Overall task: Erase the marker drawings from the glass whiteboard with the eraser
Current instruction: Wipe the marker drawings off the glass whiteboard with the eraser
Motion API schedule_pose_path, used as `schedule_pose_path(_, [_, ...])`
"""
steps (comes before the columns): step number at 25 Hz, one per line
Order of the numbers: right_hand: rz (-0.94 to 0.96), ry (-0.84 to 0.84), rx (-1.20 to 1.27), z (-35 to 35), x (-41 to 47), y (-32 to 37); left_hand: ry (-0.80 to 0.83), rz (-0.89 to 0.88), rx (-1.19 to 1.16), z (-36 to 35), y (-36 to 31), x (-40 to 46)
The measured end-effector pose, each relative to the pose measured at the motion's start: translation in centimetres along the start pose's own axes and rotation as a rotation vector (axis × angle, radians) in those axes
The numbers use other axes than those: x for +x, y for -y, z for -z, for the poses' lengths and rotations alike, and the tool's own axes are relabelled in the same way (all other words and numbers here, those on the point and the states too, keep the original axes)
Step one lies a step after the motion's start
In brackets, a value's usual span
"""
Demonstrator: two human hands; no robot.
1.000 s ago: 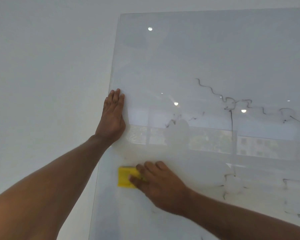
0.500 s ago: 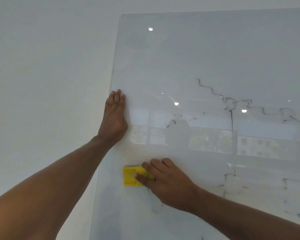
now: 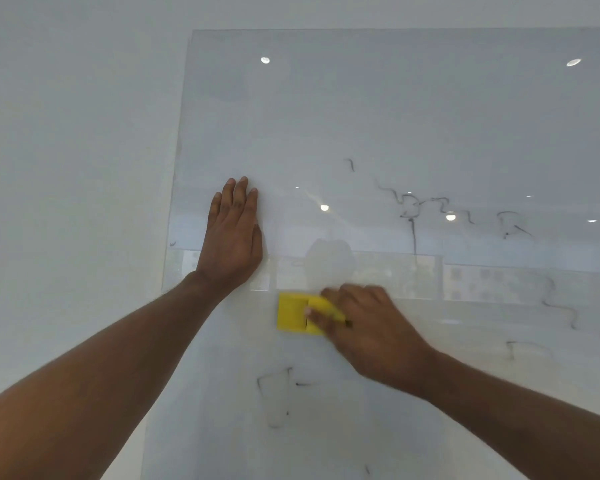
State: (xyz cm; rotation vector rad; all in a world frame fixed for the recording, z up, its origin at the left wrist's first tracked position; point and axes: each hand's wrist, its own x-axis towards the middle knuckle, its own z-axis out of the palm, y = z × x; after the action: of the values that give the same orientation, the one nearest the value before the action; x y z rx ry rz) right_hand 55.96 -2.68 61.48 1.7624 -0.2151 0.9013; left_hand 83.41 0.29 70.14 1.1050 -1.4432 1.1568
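Right fingers: the fingers of the right hand are drawn together over the yellow eraser, pressing it flat against the glass; the hand is blurred, so the exact finger placement on the far side cannot be told.
Eraser: it sits on the glass whiteboard in the lower left part, nearer the left edge than the right, with its uncovered end pointing toward that left edge.
Eraser axis: its long side runs roughly level, parallel to the board's top edge.
Left fingers: the left hand lies open and flat on the glass near the left edge, fingers straight, close together and pointing up, holding nothing.
Hands apart: the left hand is above and to the left of the eraser, not touching it.
Nearest marks: a boxy outline with a short dash beside it lies directly below the eraser, toward the bottom edge.
Other marks: a wavy line with a vertical stroke runs up and to the right, and more squiggles sit toward the right edge.
Deciding relation: the boxy outline lies straight down from the right fingers and nearer than any other mark, so a downward stroke looks the shortest; the right hand alone carries the tool.
Progress: judged partly done, since the upper left corner is clean while several marks remain.
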Motion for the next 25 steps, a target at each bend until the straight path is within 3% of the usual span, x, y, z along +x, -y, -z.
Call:
schedule_pose_path(2, [0.045, 0.092, 0.003, 1.0, -0.6, -1.9, 0.003, -0.014, 0.016, -0.4, -1.1, 0.7])
schedule_pose_path(7, [-0.719, -0.186, -0.174, 3.8, 0.4, -14.8, 0.006, -0.056, 0.069, -1.6, -4.0, 1.9])
schedule_pose_path(9, [-0.883, -0.23, -0.179, 3.9, 0.1, -16.1, 0.003, -0.063, 0.085, -2.0, -5.1, 2.3])
schedule_pose_path(11, [-0.697, -0.224, -0.124, 3.1, -0.3, -13.7, -0.008, -0.059, 0.091, -2.4, -6.1, 2.9])
schedule_pose_path(13, [-0.295, -0.136, -0.082, 2.4, -1.7, -10.8, -0.03, -0.039, 0.088, -2.8, -7.2, 3.3])
schedule_pose_path(15, [-0.078, -0.063, -0.085, 2.6, -2.1, -10.8, -0.047, -0.015, 0.09, -3.1, -7.6, 3.3])
schedule_pose_path(17, [-0.134, -0.083, -0.13, 3.0, -0.3, -14.1, -0.052, -0.007, 0.1, -3.1, -7.5, 3.2])
schedule_pose_path(20, [-0.582, -0.217, -0.178, 3.9, 4.9, -19.4, -0.057, 0.015, 0.114, -3.1, -7.5, 3.1])
schedule_pose_path(22, [-0.713, -0.249, -0.137, 3.8, 7.6, -19.8, -0.07, 0.045, 0.112, -3.2, -7.5, 2.9])
schedule_pose_path(23, [-0.637, -0.256, -0.117, 3.2, 8.3, -18.8, -0.08, 0.066, 0.108, -3.3, -7.5, 2.8])
schedule_pose_path(25, [-0.266, -0.217, -0.061, 2.1, 8.2, -16.0, -0.105, 0.111, 0.095, -3.5, -7.5, 2.5])
